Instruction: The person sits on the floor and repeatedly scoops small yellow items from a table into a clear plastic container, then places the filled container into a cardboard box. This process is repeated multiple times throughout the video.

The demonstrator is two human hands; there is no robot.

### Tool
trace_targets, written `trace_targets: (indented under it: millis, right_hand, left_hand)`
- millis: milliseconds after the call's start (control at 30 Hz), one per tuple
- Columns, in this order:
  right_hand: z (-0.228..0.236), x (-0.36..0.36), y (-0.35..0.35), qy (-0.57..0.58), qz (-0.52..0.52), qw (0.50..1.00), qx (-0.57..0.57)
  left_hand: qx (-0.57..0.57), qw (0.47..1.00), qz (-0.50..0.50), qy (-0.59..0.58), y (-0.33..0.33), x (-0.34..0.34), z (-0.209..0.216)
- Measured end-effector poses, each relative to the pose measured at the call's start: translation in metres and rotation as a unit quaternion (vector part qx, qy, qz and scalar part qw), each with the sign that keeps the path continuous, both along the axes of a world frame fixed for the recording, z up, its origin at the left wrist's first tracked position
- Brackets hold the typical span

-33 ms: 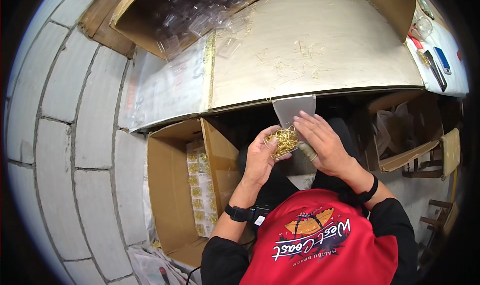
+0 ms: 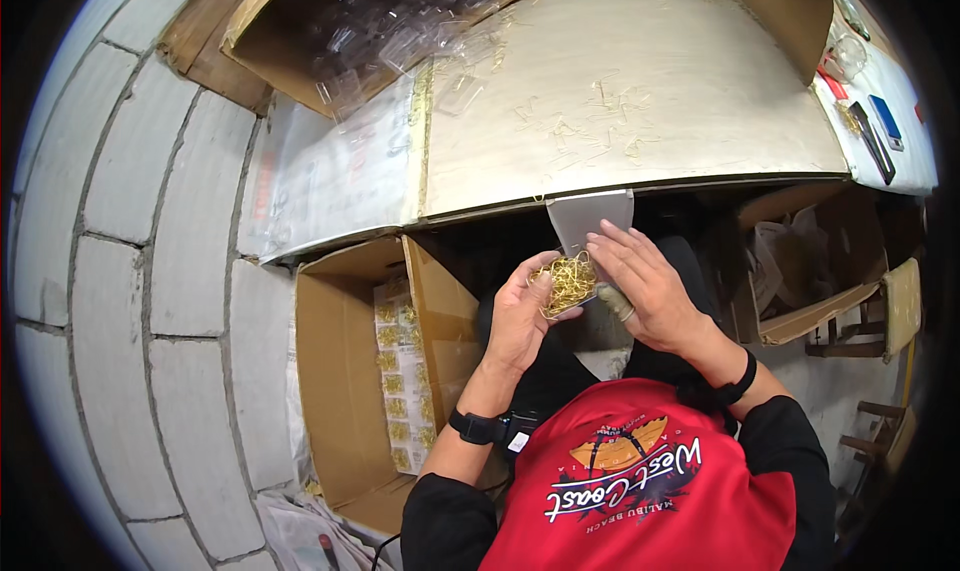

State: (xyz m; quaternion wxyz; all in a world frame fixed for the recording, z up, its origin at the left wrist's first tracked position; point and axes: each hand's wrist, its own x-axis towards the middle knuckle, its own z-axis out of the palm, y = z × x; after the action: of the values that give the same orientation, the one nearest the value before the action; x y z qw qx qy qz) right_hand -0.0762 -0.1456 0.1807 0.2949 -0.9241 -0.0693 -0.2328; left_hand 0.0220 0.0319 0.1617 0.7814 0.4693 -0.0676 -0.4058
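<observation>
My left hand [image 2: 516, 323] is closed around a small clear plastic box heaped with thin gold-coloured wire pins [image 2: 568, 283]; the thumb lies over their near side. My right hand [image 2: 655, 296] is beside the box with its fingers stretched out, the fingertips over a grey chute [image 2: 588, 214] that slopes down from the table edge. A greenish-grey cover [image 2: 615, 302] wraps the right thumb. Whether the right hand touches the pins is hard to make out. Loose wire pins [image 2: 570, 129] lie scattered on the pale tabletop [image 2: 700, 91] beyond the chute.
A carton [image 2: 345, 371] at the left holds rows of filled clear boxes [image 2: 392, 386]. Another carton [image 2: 270, 21], far left, spills empty clear boxes. At the right are a blue item [image 2: 884, 116], black tool [image 2: 870, 141], glass jar [image 2: 846, 57], carton [image 2: 820, 311] and wooden stool [image 2: 900, 306].
</observation>
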Motion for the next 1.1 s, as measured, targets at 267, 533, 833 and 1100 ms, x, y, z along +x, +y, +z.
trace_targets:
  millis: [267,533,833,1100]
  right_hand:
    - [0.005,0.015,0.018,0.021,0.061,0.998,-0.007]
    - [0.017,0.032,0.049,0.003,0.160,0.983,-0.085]
    - [0.012,0.057,0.079,0.038,0.203,0.967,-0.147]
    - [0.012,0.067,0.097,0.041,0.218,0.963,-0.153]
  left_hand:
    - [0.002,0.999,0.033,-0.016,0.017,0.006,0.008]
    - [0.003,0.996,0.086,-0.013,0.047,0.013,0.016]
    - [-0.009,0.992,0.125,0.001,0.075,0.018,0.018]
    - [-0.011,0.990,0.143,0.013,0.093,0.022,0.021]
